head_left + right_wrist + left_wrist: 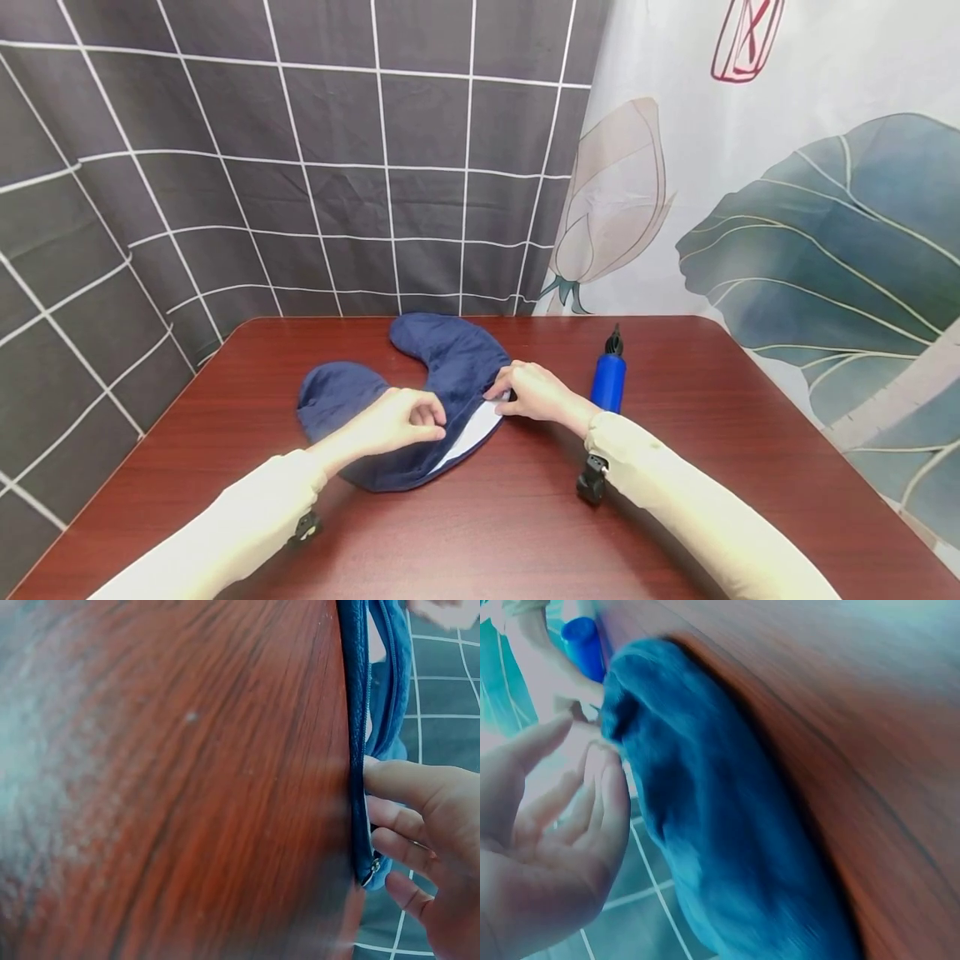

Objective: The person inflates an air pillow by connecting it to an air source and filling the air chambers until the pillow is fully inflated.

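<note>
A navy plush U-shaped neck pillow (457,354) lies on the table, its zipper (366,697) undone along the outer curve. White material (468,437) shows through the slit. My right hand (536,390) pinches the pillow at the right end of this opening, thumb and fingers at the edge. Close by its fingers in the right wrist view is the metal zipper pull (373,868). Above the pillow's near middle, my left hand (397,421) has loosely bent fingers and a gap between thumb and fingertips. It holds nothing, as the left wrist view (562,825) also shows.
A blue cylinder (608,383) with a black pointed tip lies on the reddish-brown table (525,533), just beyond my right wrist. Behind the table hang a dark grid-patterned curtain (322,117) and a pale curtain (660,50) with lotus prints.
</note>
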### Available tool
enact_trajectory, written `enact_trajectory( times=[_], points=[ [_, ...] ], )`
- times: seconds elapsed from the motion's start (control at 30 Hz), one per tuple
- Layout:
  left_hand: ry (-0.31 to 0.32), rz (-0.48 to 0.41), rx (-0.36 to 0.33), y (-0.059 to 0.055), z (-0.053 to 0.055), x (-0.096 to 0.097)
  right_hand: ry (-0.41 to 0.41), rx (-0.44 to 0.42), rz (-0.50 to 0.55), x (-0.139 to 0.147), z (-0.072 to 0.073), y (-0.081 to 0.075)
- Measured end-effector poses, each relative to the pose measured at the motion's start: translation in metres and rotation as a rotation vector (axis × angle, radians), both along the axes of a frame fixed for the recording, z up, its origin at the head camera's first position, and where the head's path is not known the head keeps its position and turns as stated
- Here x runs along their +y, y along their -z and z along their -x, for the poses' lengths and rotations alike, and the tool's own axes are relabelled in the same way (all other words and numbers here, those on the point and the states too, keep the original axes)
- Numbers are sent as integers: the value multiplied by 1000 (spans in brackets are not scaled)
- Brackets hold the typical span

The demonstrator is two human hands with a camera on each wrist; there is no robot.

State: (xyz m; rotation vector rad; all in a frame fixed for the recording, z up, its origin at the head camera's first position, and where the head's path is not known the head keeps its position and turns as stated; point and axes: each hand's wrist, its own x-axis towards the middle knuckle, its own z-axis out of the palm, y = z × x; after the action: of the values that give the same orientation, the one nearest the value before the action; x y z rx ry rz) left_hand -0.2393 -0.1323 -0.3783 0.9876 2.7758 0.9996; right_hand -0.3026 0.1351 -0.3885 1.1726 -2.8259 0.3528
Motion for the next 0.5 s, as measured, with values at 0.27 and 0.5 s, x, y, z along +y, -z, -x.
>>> enact_trajectory(
  times=[0.27, 0.5],
  points=[
    [-138, 45, 70, 8, 4, 30, 52, 22, -8, -1, -2, 2],
    [-203, 103, 41, 7, 14, 34, 56, 45, 0, -1, -1, 2]
  ],
)
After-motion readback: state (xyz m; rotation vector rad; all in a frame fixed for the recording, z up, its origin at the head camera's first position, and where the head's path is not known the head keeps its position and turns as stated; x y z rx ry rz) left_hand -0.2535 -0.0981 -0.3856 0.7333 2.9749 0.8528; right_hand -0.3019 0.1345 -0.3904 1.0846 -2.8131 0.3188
